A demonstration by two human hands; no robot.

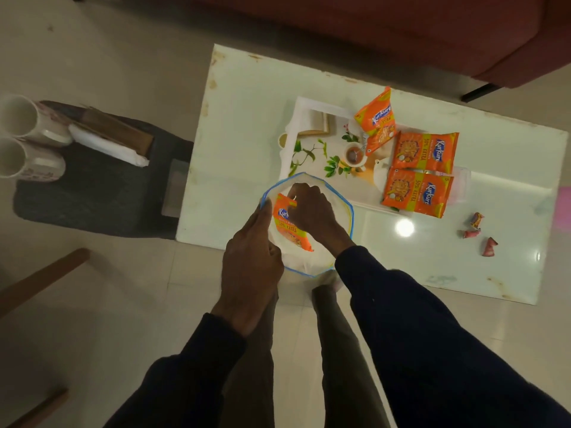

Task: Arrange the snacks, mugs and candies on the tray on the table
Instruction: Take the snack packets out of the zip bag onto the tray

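Note:
A clear zip bag (pixel 344 205) with a blue rim hangs open at the table's near edge. My left hand (pixel 251 264) grips its left rim. My right hand (pixel 312 211) reaches inside and pinches the top of an orange snack packet (pixel 289 230). Three more orange snack packets (pixel 378 118) (pixel 425 152) (pixel 415 193) lie along the right side of the white leaf-printed tray (pixel 309 125). Three pink wrapped candies (pixel 477 219) (pixel 471 233) (pixel 488 247) sit on the table to the right. Two white mugs (pixel 27 122) (pixel 24 162) lie on their sides at the far left.
The white glossy table (pixel 241 103) stands on a pale tiled floor. Left of it a dark stool (pixel 92 186) carries the mugs, a folded white cloth (pixel 105 143) and a brown board. A red sofa (pixel 432 32) runs behind the table. A wooden chair leg (pixel 40 279) shows at lower left.

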